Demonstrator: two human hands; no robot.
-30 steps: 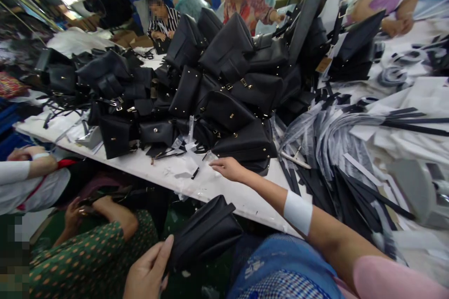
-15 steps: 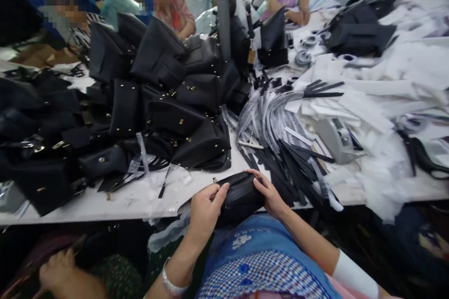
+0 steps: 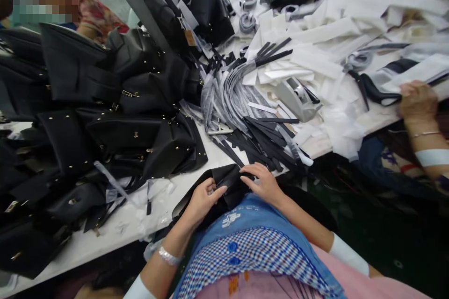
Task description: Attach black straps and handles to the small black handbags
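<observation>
A black leather-like bag [image 3: 228, 178] lies at the table's near edge, against the front of my blue apron. My left hand [image 3: 206, 200] grips its left side, thumb on top and fingers curled into the material. At the bag's right end, my right hand [image 3: 262, 183] pinches the edge between thumb and fingers. The bag looks soft and creased between both hands, and its underside is hidden. Just beyond my right hand lie black strips [image 3: 261, 145], some wrapped in clear plastic.
Black bags with gold-coloured studs [image 3: 140, 135] are heaped on the left. A grey tape dispenser [image 3: 298, 98] and white sheets [image 3: 315, 63] cover the right side. A metal post [image 3: 135, 2] rises among the bags. A co-worker's hand [image 3: 419, 103] rests at far right.
My view has swung to the right, bringing a co-worker's hand in at the right edge. The bag between my hands has gone from a rounded, smooth shape to a more folded one.
</observation>
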